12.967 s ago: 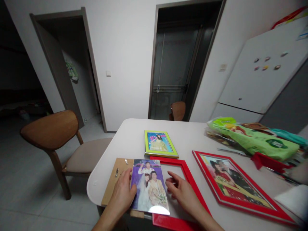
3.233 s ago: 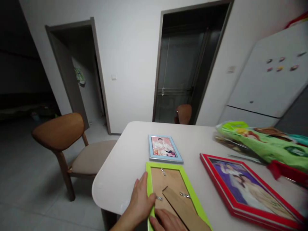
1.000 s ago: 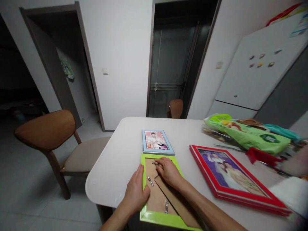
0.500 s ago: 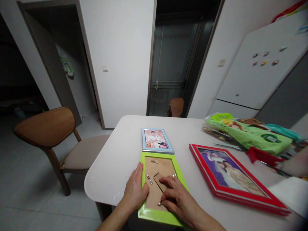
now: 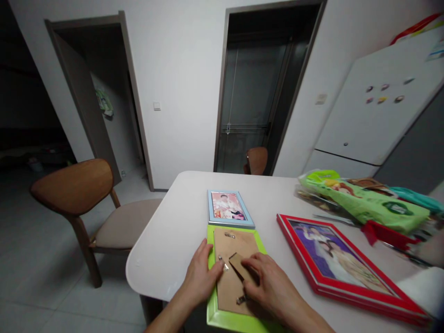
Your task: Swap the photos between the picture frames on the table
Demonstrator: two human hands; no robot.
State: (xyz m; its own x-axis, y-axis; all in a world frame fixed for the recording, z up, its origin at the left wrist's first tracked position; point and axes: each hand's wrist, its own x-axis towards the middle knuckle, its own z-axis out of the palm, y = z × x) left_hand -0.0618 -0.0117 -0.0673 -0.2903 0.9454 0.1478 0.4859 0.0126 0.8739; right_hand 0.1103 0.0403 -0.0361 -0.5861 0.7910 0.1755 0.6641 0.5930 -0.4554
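At the near edge of the white table [image 5: 163, 268], my left hand [image 5: 201, 278] lies flat, fingers spread and not gripping, on the left border of a lime-green picture frame [image 5: 211, 286] set face down, while my bent right fingers on my right hand [image 5: 268, 283] pinch the cardboard easel stand [image 5: 238, 267] against the backing board [image 5: 236, 243]. A pale-blue picture frame [image 5: 231, 225] touches the frame's top edge, and a red picture frame [image 5: 298, 261] lies near on the right. The oval label [image 5: 398, 208] on the green plastic package [image 5: 360, 203] is too small to read.
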